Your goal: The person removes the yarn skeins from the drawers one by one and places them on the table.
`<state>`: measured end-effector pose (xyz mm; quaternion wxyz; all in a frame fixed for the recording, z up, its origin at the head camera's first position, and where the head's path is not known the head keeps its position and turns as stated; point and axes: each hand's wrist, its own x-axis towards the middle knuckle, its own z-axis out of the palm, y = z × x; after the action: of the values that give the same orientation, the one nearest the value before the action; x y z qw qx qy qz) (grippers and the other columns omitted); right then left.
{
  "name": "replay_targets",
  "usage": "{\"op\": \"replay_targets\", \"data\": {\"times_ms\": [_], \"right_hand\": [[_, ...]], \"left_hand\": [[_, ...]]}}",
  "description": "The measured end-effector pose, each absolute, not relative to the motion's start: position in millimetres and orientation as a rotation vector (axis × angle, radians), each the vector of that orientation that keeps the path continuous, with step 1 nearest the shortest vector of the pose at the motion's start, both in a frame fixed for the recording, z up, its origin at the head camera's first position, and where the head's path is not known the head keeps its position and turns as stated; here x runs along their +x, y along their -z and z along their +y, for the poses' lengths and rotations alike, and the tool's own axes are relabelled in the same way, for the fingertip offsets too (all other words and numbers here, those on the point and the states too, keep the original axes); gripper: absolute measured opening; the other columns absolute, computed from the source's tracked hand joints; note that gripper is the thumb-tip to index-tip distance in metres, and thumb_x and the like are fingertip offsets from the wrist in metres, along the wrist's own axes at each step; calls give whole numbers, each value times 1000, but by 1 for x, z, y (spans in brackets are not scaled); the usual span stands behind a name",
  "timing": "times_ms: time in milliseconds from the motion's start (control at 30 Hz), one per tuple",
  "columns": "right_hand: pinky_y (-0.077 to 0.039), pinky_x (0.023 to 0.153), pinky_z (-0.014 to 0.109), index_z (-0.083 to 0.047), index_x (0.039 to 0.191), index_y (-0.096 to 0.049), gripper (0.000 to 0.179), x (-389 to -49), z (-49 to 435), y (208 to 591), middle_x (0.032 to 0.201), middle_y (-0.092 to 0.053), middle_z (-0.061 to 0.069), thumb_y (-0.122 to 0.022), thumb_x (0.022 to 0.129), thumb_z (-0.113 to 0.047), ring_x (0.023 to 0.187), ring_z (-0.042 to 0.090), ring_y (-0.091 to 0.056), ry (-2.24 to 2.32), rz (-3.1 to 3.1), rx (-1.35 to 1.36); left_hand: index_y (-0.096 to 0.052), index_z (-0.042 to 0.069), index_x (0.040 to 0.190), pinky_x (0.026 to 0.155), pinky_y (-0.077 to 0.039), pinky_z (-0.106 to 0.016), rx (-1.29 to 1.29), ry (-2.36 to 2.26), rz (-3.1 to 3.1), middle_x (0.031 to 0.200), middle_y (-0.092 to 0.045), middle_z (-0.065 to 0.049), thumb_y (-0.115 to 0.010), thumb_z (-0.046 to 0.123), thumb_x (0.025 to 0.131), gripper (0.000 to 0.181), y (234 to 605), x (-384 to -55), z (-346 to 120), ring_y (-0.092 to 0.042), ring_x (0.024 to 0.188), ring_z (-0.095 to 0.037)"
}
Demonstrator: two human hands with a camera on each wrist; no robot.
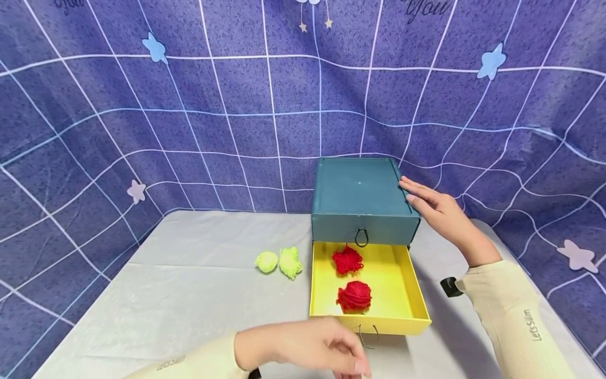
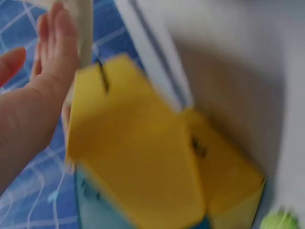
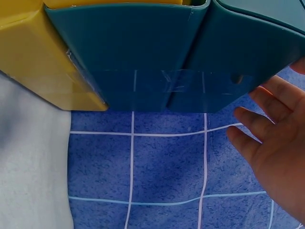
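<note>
My left hand (image 1: 303,347) hovers just before the yellow drawer (image 1: 407,295), fingers loosely curled, holding nothing, beside its ring pull (image 1: 368,337). The drawer's long axis runs away from me. My right hand (image 1: 433,205), fingers straight, steadies the teal box (image 1: 360,200).

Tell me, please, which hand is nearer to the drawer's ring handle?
Left. The left hand hovers just beside the ring handle; the right hand rests against the teal box.

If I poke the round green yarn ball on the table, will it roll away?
Probably a little: the green yarn ball looks round, lying free on the table cloth. It is likely light and squashy, being wound thread, so it should stop soon.
</note>
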<state>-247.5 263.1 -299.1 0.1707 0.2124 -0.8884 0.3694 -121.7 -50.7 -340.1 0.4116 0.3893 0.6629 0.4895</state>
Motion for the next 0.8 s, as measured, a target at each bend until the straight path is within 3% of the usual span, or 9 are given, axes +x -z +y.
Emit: {"op": "replay_targets", "data": {"times_ms": [133,233,333,467,567,667,800], "right_hand": [[-28,112,45,-18,139,-52,39,-247,263,299,147,-44,-1,-50,101,-27,138,28,-34,-1050,-2524,603],[-28,112,47,-18,140,-52,39,-247,263,299,147,-44,-1,-50,101,-27,138,26,-34,-1050,-2526,603],[-28,112,48,-18,140,-52,40,-248,263,300,147,-44,-1,-50,101,-27,138,27,-34,-1050,-2533,603],[-29,112,36,-17,139,-53,39,-248,263,301,147,-44,0,-50,101,-26,137,28,-35,-1044,-2531,610],[-28,110,25,-17,139,-53,39,-248,263,301,146,-45,0,-51,101,-25,137,28,-35,-1033,-2520,621],[-28,110,25,-18,139,-53,39,-248,264,301,147,-45,-1,-51,101,-25,137,28,-35,-1030,-2523,621],[-30,112,34,-19,140,-52,39,-249,264,300,147,-44,-2,-50,101,-26,138,28,-34,-1030,-2534,611]], "left_hand": [[-62,-11,109,81,-57,-34,1055,-1396,1621,95,-66,-29,-56,2,96,20,322,-142,-57,-69,83,-13],[-63,-9,108,82,-57,-36,1123,-1503,1780,96,-68,-25,-61,3,93,18,316,-159,-58,-69,86,-24],[-66,-2,106,83,-55,-28,1199,-1447,2082,97,-70,-15,-64,5,92,16,317,-172,-54,-67,88,-20],[-65,2,115,86,-51,-18,1259,-1101,2416,105,-70,-7,-65,7,91,24,323,-181,-46,-64,95,-7],[-62,2,123,94,-47,-21,1293,-768,2566,115,-68,-4,-68,15,91,36,325,-182,-38,-62,103,-8],[-60,3,128,99,-45,-25,1304,-521,2653,124,-64,-3,-71,25,88,46,326,-181,-30,-60,111,-12],[-61,5,127,84,-48,-16,1285,-403,2702,122,-65,-1,-75,33,84,53,330,-184,-20,-62,100,-10]]}}
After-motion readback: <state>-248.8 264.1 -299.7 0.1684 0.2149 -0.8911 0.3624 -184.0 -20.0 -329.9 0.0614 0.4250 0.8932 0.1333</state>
